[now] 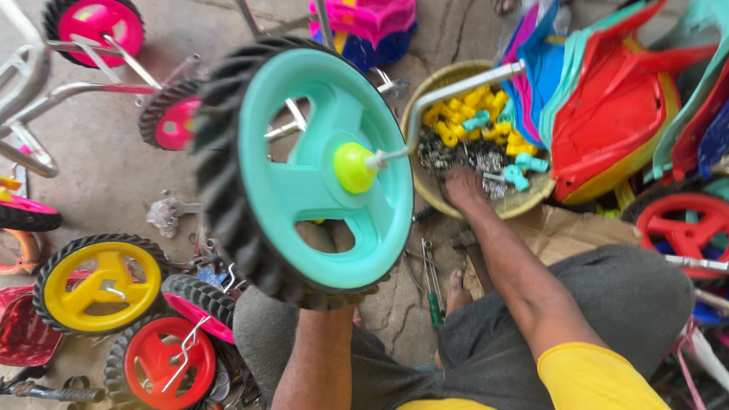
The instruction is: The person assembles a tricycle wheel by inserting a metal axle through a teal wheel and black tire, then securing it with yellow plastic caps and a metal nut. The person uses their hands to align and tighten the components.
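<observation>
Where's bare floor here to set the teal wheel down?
Bare concrete upper left, between the pink wheels and the yellow wheel. A narrower strip beside the basket, near the pliers. Crowded: lower-left wheel cluster, the basket where the right hand digs, stacked seats on the right.

The left hand is hidden behind the teal wheel [304,171], the right hand's [462,186] fingertips are buried among small parts in the basket [425,190], and the pink wheel [95,23] is cut off at the top edge.

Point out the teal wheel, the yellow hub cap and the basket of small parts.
teal wheel [304,190], head view, on a spoke.
yellow hub cap [351,167], head view, on its dome.
basket [425,193], head view, on its woven rim.
</observation>
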